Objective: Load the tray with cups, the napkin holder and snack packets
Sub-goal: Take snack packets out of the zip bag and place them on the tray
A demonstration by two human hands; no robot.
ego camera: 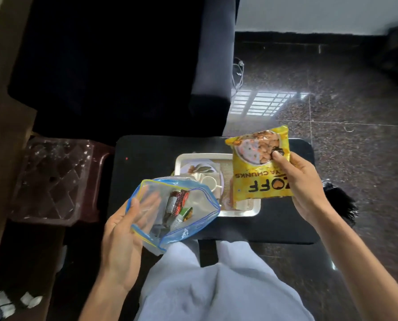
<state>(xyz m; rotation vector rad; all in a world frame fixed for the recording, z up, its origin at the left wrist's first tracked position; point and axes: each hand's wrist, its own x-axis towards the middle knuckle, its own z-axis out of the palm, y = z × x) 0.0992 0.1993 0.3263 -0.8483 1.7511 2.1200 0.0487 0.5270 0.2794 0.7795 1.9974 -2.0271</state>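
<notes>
Yellow packet (260, 165) up in the right hand (309, 184), thumb pinching its upper edge, hovering just over the tray (200, 157)'s right half. Left hand (123, 230) grips the clear zip bag (172, 209) near the tray's front-left corner, fingers inside holding it open, small packets within. Cup (210, 183) already on the tray. Best bet: lay the packet flat, clear of that cup.

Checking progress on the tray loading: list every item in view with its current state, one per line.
yellow snack packet: sealed, held above the tray by the right hand
zip bag: open at the top, small packets inside, held by the left hand
tray: on the black table, partly loaded
white cup: on the tray
clear plastic container: on the stool
</notes>
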